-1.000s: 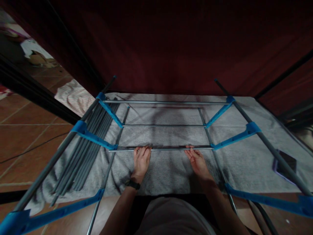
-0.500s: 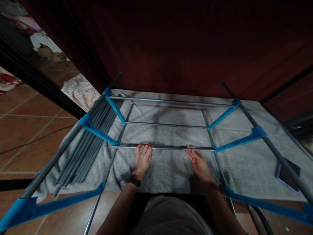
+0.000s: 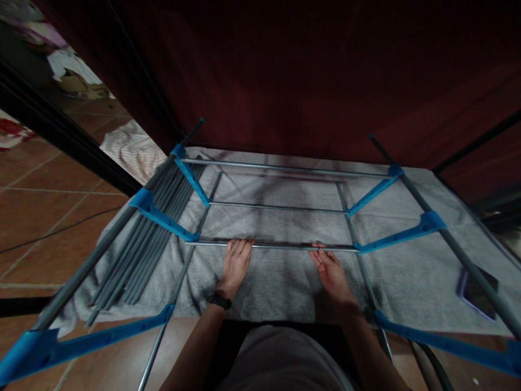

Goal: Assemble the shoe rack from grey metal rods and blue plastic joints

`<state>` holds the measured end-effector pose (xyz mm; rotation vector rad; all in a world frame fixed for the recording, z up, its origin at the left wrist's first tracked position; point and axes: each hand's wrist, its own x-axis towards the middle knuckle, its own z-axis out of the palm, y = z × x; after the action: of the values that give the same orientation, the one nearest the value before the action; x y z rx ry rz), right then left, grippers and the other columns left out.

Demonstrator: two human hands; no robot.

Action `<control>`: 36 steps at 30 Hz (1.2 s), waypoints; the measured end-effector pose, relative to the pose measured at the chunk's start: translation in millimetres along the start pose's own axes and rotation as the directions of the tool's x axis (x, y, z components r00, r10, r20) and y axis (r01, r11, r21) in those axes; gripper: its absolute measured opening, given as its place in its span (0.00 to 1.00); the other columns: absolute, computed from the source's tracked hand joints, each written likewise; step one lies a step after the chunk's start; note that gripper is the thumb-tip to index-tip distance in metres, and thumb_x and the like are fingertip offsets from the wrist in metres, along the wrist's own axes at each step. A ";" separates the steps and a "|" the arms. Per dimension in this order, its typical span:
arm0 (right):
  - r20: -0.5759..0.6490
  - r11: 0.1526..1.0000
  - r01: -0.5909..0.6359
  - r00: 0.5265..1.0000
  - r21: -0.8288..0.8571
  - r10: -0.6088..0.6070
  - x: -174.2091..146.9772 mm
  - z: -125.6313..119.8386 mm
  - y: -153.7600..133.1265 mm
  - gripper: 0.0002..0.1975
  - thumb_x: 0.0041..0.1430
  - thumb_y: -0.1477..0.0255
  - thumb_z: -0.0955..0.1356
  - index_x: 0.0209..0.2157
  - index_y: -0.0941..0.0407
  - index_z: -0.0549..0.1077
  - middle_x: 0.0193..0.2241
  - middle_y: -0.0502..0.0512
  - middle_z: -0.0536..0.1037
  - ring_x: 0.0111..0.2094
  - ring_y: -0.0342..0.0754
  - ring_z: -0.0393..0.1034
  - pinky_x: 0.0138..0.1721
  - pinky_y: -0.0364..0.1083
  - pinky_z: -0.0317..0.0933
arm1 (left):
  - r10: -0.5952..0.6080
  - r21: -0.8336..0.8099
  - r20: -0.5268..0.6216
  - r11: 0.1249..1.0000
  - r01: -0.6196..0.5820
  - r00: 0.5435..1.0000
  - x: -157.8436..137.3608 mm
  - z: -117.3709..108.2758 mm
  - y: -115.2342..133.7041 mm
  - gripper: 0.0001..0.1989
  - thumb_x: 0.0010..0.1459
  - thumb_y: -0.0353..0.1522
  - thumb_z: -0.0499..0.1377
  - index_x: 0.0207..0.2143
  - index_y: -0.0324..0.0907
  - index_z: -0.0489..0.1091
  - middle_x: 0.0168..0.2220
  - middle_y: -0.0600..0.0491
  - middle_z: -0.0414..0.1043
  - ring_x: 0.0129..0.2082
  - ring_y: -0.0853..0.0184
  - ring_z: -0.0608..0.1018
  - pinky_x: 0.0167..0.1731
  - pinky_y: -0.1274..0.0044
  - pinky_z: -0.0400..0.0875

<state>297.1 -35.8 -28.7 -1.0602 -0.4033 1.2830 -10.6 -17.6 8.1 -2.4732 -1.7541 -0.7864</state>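
Note:
A frame of grey metal tubes and blue plastic brackets [image 3: 165, 220] stands around my arms. My left hand [image 3: 238, 258] is closed over a thin metal tube [image 3: 280, 246] that crosses between the two sides. On the same tube, nearer its right end, the fingers of my right hand [image 3: 328, 263] hold it from below. The tube's right end meets a blue bracket [image 3: 396, 239]; its left end sticks out slightly past the left upright. Two more cross tubes, a middle one [image 3: 277, 207] and a far one [image 3: 285, 169], lie beyond it.
Several loose grey tubes [image 3: 150, 255] lie in a bundle on the grey blanket [image 3: 277, 288] at left. A phone [image 3: 478, 293] rests on the blanket at right. A dark red curtain [image 3: 285, 81] hangs behind the frame. Striped cloth [image 3: 134, 152] lies on the tiled floor.
My left hand has shifted very slightly left along the tube. My right hand keeps its place.

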 end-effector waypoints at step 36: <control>0.007 0.983 -0.137 0.990 -0.123 0.138 -11.2 7.3 -20.1 0.09 0.52 0.63 0.76 0.32 0.52 0.77 0.36 0.57 0.84 0.42 0.57 0.81 0.53 0.61 0.72 | 0.233 0.061 0.021 0.970 -0.233 0.972 6.1 -12.2 -4.3 0.15 0.69 0.26 0.52 0.52 0.40 0.75 0.42 0.46 0.80 0.41 0.59 0.77 0.45 0.68 0.68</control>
<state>299.8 -41.4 -5.3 -1.1992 -0.4306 1.4037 -17.7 -14.2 20.0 -2.5833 -1.4301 -0.6852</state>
